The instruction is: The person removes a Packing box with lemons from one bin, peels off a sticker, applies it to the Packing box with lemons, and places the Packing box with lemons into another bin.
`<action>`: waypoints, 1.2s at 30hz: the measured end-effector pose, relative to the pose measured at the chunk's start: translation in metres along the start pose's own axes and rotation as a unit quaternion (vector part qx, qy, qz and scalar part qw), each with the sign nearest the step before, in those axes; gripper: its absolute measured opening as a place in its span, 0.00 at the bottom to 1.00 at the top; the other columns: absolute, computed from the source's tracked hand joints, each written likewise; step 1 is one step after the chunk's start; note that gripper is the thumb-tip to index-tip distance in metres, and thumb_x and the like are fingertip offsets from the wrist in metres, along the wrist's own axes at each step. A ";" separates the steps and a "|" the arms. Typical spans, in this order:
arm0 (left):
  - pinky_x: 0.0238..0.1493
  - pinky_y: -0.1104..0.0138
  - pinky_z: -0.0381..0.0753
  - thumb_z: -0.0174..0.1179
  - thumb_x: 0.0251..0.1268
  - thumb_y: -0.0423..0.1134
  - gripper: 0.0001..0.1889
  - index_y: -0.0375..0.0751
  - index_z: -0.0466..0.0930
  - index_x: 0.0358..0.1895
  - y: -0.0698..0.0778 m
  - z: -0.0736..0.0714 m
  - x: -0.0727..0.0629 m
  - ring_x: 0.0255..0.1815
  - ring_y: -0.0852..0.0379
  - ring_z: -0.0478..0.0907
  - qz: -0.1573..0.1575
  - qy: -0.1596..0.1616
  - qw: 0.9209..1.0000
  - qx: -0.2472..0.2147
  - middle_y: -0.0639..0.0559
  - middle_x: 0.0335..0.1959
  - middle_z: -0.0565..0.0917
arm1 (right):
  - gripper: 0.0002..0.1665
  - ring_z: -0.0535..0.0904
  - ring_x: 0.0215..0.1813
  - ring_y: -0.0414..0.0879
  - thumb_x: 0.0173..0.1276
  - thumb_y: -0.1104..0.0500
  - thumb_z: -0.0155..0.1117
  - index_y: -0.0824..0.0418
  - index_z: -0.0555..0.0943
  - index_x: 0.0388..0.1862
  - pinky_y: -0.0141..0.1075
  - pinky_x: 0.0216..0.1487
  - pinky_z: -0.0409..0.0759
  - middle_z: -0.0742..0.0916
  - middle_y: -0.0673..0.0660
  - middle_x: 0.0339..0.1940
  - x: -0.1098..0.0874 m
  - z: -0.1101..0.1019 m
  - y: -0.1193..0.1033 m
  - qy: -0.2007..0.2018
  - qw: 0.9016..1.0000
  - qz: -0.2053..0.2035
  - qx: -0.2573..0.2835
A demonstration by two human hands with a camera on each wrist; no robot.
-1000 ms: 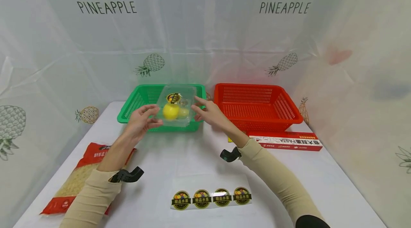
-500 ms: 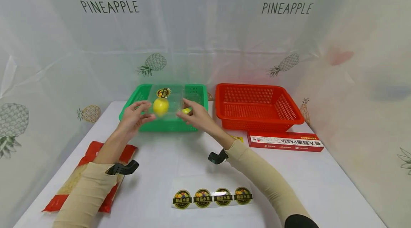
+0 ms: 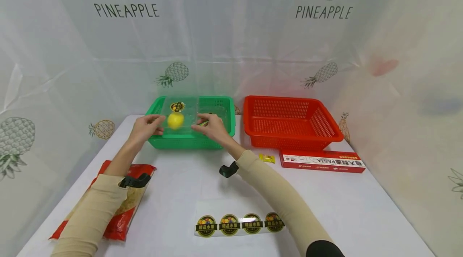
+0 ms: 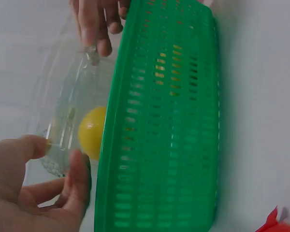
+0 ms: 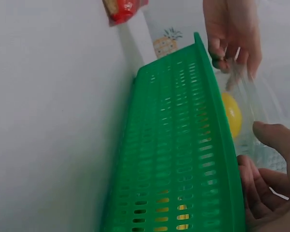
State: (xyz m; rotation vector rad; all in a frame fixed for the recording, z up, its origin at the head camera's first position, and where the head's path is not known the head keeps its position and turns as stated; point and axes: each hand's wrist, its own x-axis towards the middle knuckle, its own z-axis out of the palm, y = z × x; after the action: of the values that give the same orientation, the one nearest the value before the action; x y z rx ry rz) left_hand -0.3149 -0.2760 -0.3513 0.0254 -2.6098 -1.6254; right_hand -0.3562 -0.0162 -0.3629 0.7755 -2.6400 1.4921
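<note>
My left hand pinches the left side of a clear plastic fruit box, and my right hand pinches its right side. A smooth, round yellow fruit shows inside it, and a black-and-gold round sticker is on the lid. The box is at the left half of the green basket, level with its rim. In the left wrist view, the thumb and fingers of the left hand lie at the box's edge beside the basket wall. Whether the box touches the basket floor is hidden.
Another clear box is in the basket's right part. To the right stand a red basket, a pasta box and a small yellow packet. A red bag lies under the left forearm, and a sticker sheet in front.
Both hands have carried the fruit box leftward and down to the green basket's left half. Another clear box has come into sight at its right. The yellow packet is now uncovered.
</note>
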 end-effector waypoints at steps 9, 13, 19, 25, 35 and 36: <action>0.50 0.52 0.78 0.41 0.79 0.52 0.29 0.27 0.72 0.63 -0.002 -0.010 0.011 0.46 0.41 0.78 0.018 -0.051 0.980 0.191 0.29 0.48 0.81 | 0.34 0.81 0.40 0.42 0.64 0.48 0.70 0.61 0.76 0.66 0.33 0.43 0.80 0.88 0.51 0.40 0.015 0.010 -0.001 -0.050 0.995 0.037 -0.075; 0.34 0.64 0.72 0.42 0.80 0.47 0.24 0.26 0.78 0.49 -0.006 -0.011 0.017 0.33 0.51 0.74 0.037 -0.050 0.970 0.234 0.38 0.34 0.82 | 0.34 0.83 0.42 0.43 0.64 0.50 0.70 0.63 0.75 0.66 0.37 0.48 0.82 0.88 0.53 0.42 0.017 0.012 -0.004 -0.067 0.993 0.047 -0.081; 0.28 0.65 0.72 0.45 0.79 0.39 0.22 0.19 0.77 0.53 -0.004 -0.007 0.021 0.24 0.55 0.74 0.057 -0.050 0.953 0.293 0.37 0.29 0.84 | 0.34 0.85 0.46 0.45 0.63 0.51 0.72 0.64 0.76 0.65 0.38 0.49 0.84 0.89 0.55 0.47 0.022 0.015 -0.005 -0.068 0.992 0.059 -0.087; 0.25 0.67 0.72 0.43 0.77 0.36 0.23 0.16 0.71 0.60 0.001 -0.002 0.024 0.25 0.55 0.78 0.043 -0.054 0.948 0.309 0.28 0.40 0.85 | 0.33 0.86 0.44 0.47 0.61 0.53 0.74 0.63 0.78 0.63 0.41 0.51 0.84 0.87 0.58 0.53 0.027 0.018 -0.006 -0.050 0.992 0.077 -0.091; 0.41 0.55 0.78 0.44 0.77 0.35 0.22 0.14 0.70 0.59 0.003 0.001 0.032 0.37 0.43 0.77 0.042 -0.056 0.936 0.346 0.20 0.58 0.75 | 0.32 0.75 0.67 0.53 0.61 0.49 0.73 0.61 0.80 0.61 0.45 0.62 0.79 0.81 0.57 0.64 0.031 0.024 -0.005 -0.042 0.983 0.107 -0.142; 0.42 0.55 0.78 0.44 0.77 0.35 0.22 0.14 0.70 0.59 0.003 0.001 0.032 0.38 0.43 0.76 0.038 -0.055 0.935 0.349 0.20 0.59 0.74 | 0.32 0.75 0.66 0.53 0.61 0.49 0.73 0.61 0.80 0.61 0.45 0.61 0.79 0.82 0.57 0.64 0.032 0.025 -0.005 -0.042 0.983 0.108 -0.143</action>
State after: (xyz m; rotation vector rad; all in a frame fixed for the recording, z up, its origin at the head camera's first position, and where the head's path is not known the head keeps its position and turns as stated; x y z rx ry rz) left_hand -0.3472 -0.2754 -0.3475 -0.1307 -3.0731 -0.6187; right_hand -0.3765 -0.0513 -0.3646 0.5556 -2.9911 1.0958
